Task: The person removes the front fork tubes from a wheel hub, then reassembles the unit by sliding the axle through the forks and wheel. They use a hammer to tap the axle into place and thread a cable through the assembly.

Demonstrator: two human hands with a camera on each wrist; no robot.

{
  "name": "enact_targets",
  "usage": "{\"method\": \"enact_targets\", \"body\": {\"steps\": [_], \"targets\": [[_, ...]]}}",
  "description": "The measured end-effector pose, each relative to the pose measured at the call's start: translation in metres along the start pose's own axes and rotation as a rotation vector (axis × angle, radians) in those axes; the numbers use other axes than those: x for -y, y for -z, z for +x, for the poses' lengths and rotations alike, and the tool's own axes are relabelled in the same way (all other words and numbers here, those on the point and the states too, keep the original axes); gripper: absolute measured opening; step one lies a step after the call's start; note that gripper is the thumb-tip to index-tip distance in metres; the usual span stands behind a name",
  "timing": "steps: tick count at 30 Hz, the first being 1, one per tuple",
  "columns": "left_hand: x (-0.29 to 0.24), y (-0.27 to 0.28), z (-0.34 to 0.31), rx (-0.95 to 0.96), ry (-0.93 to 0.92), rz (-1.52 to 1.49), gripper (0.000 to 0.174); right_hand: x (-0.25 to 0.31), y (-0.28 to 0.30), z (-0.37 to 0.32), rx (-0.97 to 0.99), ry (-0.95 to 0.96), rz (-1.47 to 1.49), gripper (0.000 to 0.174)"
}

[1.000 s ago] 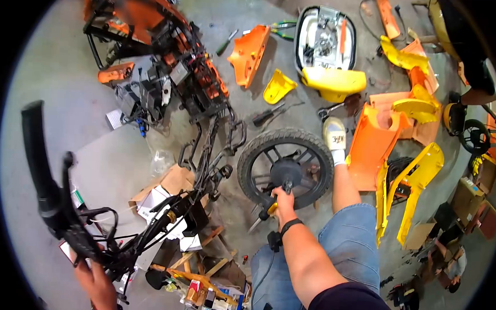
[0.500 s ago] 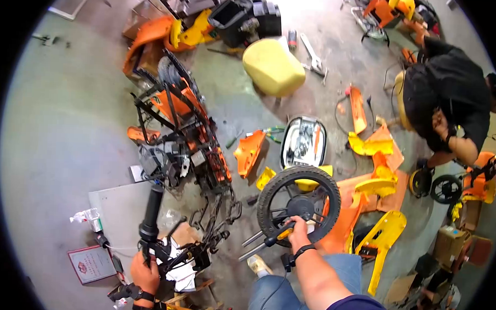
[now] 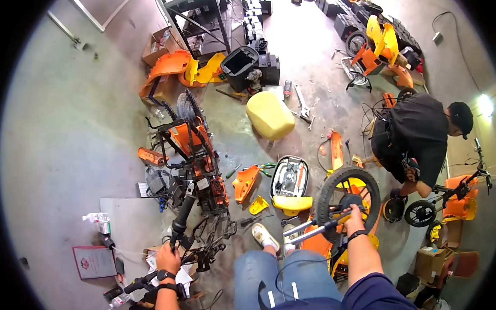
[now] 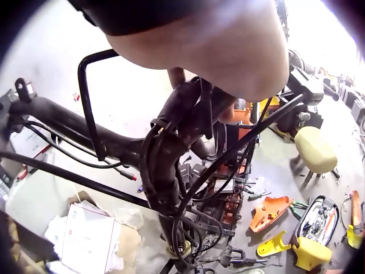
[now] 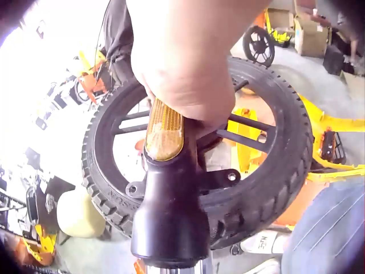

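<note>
My right hand [image 3: 355, 218] grips the leg of a front fork [image 5: 171, 211] whose wheel [image 3: 323, 204] has a knobbly black tyre and dark spokes. In the right wrist view an amber reflector [image 5: 165, 137] sits on the fork just below the fingers. Two bare silver fork tubes [image 3: 300, 233] point left, toward my knees. Over on the left, my left hand [image 3: 168, 260] holds the black handlebar [image 3: 185, 213] of a stripped scooter frame [image 3: 203, 181]. Cables [image 4: 194, 228] run down from the handlebar in the left wrist view; the palm hides part of the bar.
A person in black [image 3: 412, 139] bends over at the right. Orange and yellow body panels [image 3: 246, 183], an open toolbox [image 3: 291, 175] and a yellow seat [image 3: 270, 116] lie ahead. At the left is a red-bordered plaque [image 3: 94, 263]. Cardboard boxes [image 3: 430, 262] stand at the right.
The head view has tilted upward. My right hand has carried the wheel and fork rightward. The handlebar has swung from the far left in toward the frame, with my left hand on it.
</note>
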State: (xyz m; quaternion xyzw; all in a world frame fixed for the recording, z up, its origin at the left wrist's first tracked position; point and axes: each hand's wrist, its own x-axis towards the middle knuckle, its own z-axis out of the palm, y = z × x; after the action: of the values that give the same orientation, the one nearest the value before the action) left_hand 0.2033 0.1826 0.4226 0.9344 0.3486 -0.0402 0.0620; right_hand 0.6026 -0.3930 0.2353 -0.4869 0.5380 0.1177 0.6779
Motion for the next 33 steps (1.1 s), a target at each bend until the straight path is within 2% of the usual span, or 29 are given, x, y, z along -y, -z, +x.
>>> {"method": "enact_targets", "body": {"steps": [1, 2, 4, 6, 7, 8, 9, 12, 14, 15, 16, 17, 18, 20, 21, 22, 24, 26, 28, 30, 31, 33], "targets": [[0.001, -0.001, -0.001, -0.019, -0.010, 0.015, 0.020, 0.010, 0.018, 0.008, 0.002, 0.006, 0.046, 0.019], [0.001, -0.001, -0.002, -0.045, -0.021, 0.029, 0.020, 0.022, 0.042, 0.014, 0.096, 0.019, 0.008, 0.018], [0.004, -0.002, -0.002, -0.024, 0.008, 0.011, 0.020, 0.042, 0.070, 0.000, -0.042, 0.009, 0.042, 0.013], [0.010, -0.005, -0.003, -0.060, -0.042, -0.016, 0.021, 0.052, 0.110, 0.000, -0.031, 0.044, 0.067, 0.012], [0.011, -0.005, -0.001, -0.028, -0.041, -0.040, 0.021, 0.059, 0.122, -0.009, -0.152, -0.016, 0.092, 0.012], [0.011, -0.001, 0.000, 0.014, -0.039, -0.063, 0.022, 0.063, 0.137, -0.028, -0.143, -0.034, 0.019, 0.015], [0.007, 0.006, 0.000, 0.032, -0.032, -0.088, 0.021, 0.062, 0.149, -0.035, -0.224, 0.000, 0.167, 0.018], [0.010, 0.008, 0.003, 0.099, -0.029, -0.113, 0.020, 0.058, 0.189, -0.074, -0.255, -0.030, -0.064, 0.018], [0.011, 0.010, 0.002, 0.078, -0.058, -0.115, 0.021, 0.043, 0.222, -0.112, -0.034, 0.432, -0.712, 0.010], [0.009, 0.015, 0.003, 0.073, -0.058, -0.140, 0.024, 0.040, 0.227, -0.124, -0.028, 0.437, -0.700, 0.010], [0.008, 0.020, 0.003, 0.070, -0.060, -0.166, 0.026, 0.038, 0.228, -0.154, -0.092, 0.491, -0.916, 0.008], [0.010, 0.019, 0.000, 0.070, -0.047, -0.191, 0.037, 0.040, 0.229, -0.183, -0.165, 0.543, -1.136, 0.014], [0.013, 0.017, -0.002, 0.063, -0.051, -0.202, 0.037, 0.045, 0.227, -0.198, -0.242, 0.595, -1.358, 0.023], [0.020, 0.011, -0.004, -0.108, -0.142, -0.313, 0.043, 0.047, 0.244, -0.191, -0.234, 0.552, -1.342, 0.021], [0.024, 0.011, -0.003, -0.059, -0.121, -0.405, 0.045, 0.047, 0.244, -0.192, -0.166, 0.552, -1.213, 0.023], [0.027, 0.010, -0.002, -0.059, -0.117, -0.404, 0.045, 0.043, 0.240, -0.199, -0.246, 0.529, -1.192, 0.020], [0.028, 0.011, -0.001, -0.158, -0.118, -0.495, 0.043, 0.040, 0.235, -0.189, -0.213, 0.383, -0.821, 0.017], [0.025, 0.017, 0.005, -0.147, -0.087, -0.575, 0.041, 0.041, 0.230, -0.188, -0.207, 0.407, -0.860, 0.015], [0.023, 0.022, 0.019, -0.218, 0.055, -0.725, 0.039, 0.047, 0.212, -0.192, -0.187, 0.473, -0.922, 0.013], [0.014, 0.043, 0.048, -0.248, 0.024, -0.745, 0.036, 0.062, 0.186, -0.197, -0.224, 0.405, -0.964, 0.019], [0.009, 0.053, 0.067, -0.258, 0.017, -0.747, 0.035, 0.070, 0.160, -0.210, -0.342, 0.413, -1.134, 0.024], [-0.009, 0.078, 0.112, -0.271, 0.021, -0.792, 0.033, 0.087, 0.131, -0.208, -0.322, 0.427, -1.148, 0.021]]}}
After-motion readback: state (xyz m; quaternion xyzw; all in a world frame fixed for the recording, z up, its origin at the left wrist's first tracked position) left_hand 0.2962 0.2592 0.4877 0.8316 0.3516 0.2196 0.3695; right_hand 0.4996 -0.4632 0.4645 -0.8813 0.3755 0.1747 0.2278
